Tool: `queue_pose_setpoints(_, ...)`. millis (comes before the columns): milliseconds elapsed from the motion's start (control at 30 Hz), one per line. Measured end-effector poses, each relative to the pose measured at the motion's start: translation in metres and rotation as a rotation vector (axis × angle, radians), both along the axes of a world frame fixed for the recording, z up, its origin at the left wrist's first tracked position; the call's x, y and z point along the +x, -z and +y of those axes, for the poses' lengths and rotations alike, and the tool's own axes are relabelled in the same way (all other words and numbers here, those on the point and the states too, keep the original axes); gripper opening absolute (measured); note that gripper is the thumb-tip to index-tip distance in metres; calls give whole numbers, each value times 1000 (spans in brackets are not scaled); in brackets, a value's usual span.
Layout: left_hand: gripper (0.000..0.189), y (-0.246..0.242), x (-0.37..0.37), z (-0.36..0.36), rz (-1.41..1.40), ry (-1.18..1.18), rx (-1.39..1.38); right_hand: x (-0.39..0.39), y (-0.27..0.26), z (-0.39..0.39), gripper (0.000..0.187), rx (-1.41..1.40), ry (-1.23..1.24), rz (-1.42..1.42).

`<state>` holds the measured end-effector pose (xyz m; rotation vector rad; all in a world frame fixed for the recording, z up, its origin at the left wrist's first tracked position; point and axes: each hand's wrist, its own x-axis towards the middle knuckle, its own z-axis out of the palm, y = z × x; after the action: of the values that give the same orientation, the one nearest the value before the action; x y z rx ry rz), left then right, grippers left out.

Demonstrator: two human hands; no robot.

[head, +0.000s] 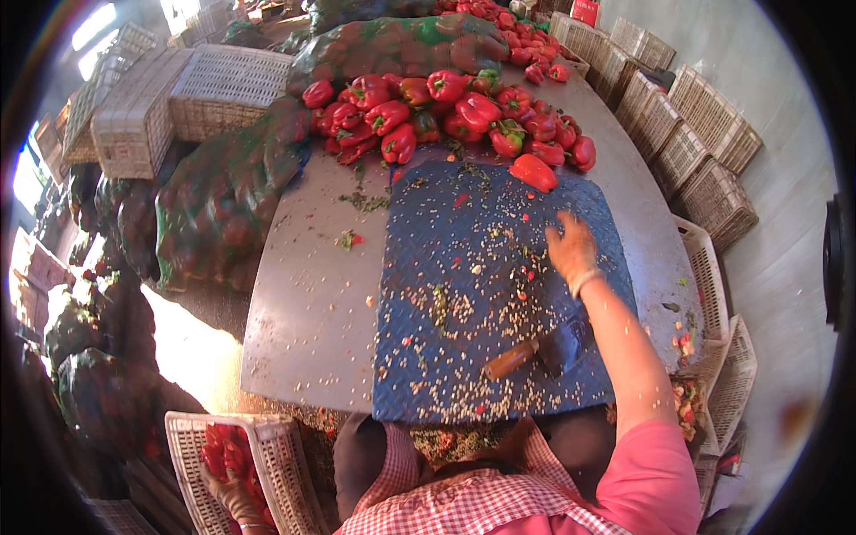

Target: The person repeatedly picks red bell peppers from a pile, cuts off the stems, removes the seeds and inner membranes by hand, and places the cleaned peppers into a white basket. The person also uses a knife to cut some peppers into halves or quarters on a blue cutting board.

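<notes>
My right hand (574, 249), in a pale glove, is over the blue textured mat (428, 221) with its fingers apart and nothing in them. Just beyond its fingertips a red bell pepper (533, 172) lies at the mat's far edge. A cleaver (511, 361) with a wooden handle rests on the mat, its dark blade partly by my forearm. Seeds and bits of pepper are scattered around it. My left hand (231, 495), also gloved, reaches down into a white plastic crate (287, 461) and touches red pepper pieces (231, 445); whether its fingers grip any is unclear.
A heap of red peppers (478, 110) lies beyond the mat on the metal table (314, 267). Green mesh sacks (227, 200) of peppers stand at the left and back. Plastic crates (712, 120) line the right wall; others (231, 83) are stacked at left.
</notes>
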<state>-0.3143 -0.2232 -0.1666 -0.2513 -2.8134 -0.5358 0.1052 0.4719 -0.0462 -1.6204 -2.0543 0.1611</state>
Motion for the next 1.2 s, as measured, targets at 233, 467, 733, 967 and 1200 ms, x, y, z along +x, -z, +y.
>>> queue_pose_setpoints(233, 34, -2, 25, 139, -298, 349, 155, -39, 13, 186, 67, -119, 106, -13)
queue_pose_setpoints(467, 21, -39, 54, 199, -267, 432, 294, -39, 9, 194, 42, -114, 34, 94)
queue_pose_setpoints(733, 17, -122, 142, 238, -221, 699, 379, 56, 13, 31, 37, 119, -243, -4)
queue_pose_setpoints(967, 48, -190, 275, 324, -1500, 681, 960, 32, -60, -166, 40, 305, -664, -150)
queue_pose_setpoints(1200, 59, -144, 315, 336, -1894, 868, 1322, 29, -27, -278, 25, 385, -1075, 132)
